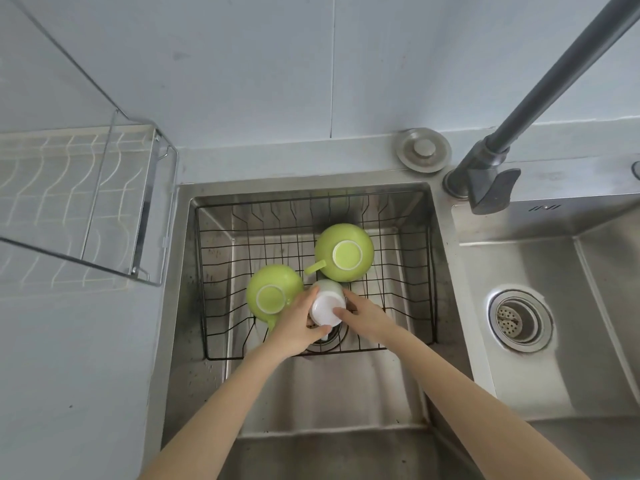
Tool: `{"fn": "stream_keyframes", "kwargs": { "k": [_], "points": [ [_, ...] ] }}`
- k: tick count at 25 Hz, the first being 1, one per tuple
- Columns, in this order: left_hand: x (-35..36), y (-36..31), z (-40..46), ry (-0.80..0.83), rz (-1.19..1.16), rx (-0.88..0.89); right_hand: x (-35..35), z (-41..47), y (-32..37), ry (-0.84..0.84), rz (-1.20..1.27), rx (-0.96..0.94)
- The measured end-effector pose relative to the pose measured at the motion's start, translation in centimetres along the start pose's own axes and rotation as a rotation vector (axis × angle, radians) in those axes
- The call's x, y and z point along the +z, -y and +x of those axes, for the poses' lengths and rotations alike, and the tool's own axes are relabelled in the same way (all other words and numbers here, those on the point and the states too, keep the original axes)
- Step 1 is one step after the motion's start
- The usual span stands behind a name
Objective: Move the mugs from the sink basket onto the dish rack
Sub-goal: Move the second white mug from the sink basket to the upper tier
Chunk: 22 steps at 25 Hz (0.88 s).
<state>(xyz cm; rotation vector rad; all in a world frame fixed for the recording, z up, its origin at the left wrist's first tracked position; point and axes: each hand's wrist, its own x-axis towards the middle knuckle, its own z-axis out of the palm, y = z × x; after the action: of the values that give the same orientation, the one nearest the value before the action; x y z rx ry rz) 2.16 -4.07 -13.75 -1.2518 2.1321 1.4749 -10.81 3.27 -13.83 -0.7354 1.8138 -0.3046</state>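
A black wire basket (204, 282) sits in the left sink bowl. Three mugs stand upside down in it: a green one (346, 249) at the back with its handle pointing left, a second green one (268, 292) at the left, and a white one (325, 306) in front between them. My left hand (294, 329) wraps the white mug's left and near side. My right hand (363, 318) presses its right side, fingers curled on the base rim. The white wire dish rack (69, 188) stands on the counter at the left, with nothing on it.
A dark grey faucet (491, 174) rises at the back right, its spout running up past the frame's top right. A round metal cap (424, 150) lies behind the sink. The right sink bowl has an open drain strainer (516, 318). A glass panel edge (79, 261) crosses the rack.
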Motion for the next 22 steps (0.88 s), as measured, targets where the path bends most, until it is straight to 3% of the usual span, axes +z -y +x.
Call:
{"fn": "stream_keyframes", "kwargs": {
  "k": [6, 10, 15, 22],
  "points": [
    [-0.8, 0.6, -1.1, 0.080, 0.017, 0.030, 0.3, -1.0, 0.3, -0.132, 0.060, -0.006],
    [-0.5, 0.5, -1.5, -0.058, 0.043, 0.118, 0.4, -2.3, 0.9, -0.146, 0.357, 0.017],
    [-0.7, -0.7, -2.1, -0.181, 0.029, 0.216, -0.3, -4.3, 1.9, -0.188, 0.484, 0.008],
    [-1.7, -2.7, -4.6, -0.215, 0.037, 0.357, -2.4, -8.3, 2.5, -0.291, 0.289, -0.117]
  ]
}}
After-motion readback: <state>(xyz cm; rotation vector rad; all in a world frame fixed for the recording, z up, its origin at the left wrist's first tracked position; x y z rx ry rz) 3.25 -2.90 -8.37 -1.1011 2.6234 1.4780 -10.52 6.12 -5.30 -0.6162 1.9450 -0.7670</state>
